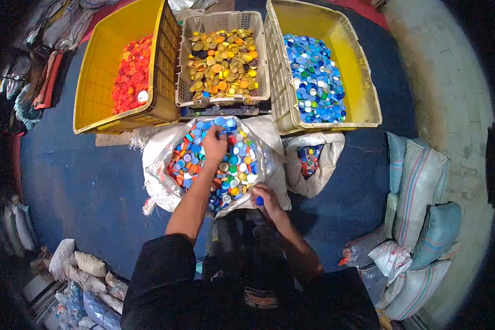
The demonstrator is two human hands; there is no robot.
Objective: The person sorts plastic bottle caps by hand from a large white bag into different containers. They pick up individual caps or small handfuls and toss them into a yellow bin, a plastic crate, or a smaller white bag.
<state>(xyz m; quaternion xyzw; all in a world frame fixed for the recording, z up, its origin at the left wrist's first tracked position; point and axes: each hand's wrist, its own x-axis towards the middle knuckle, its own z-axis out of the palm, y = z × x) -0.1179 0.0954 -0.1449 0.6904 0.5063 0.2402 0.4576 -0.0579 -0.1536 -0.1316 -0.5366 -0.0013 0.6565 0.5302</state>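
A white woven sack (162, 192) stands in front of me with its mouth spread wide, full of mixed plastic bottle caps (234, 165) in many colours. Over the far part of this pile is my left hand (214, 144), its fingers closed on a dark blue bottle cap (221, 132). My right hand (268, 201) is at the sack's near right rim, curled around another blue bottle cap (259, 201). Part of that cap is covered by the fingers.
Behind the sack stand a yellow crate (102, 71) of red caps, a pale basket (182, 82) of yellow and gold caps, and a yellow crate (363, 82) of blue caps. A smaller sack (330, 165) sits right. Filled sacks (418, 192) are stacked far right, bags (88, 264) lower left.
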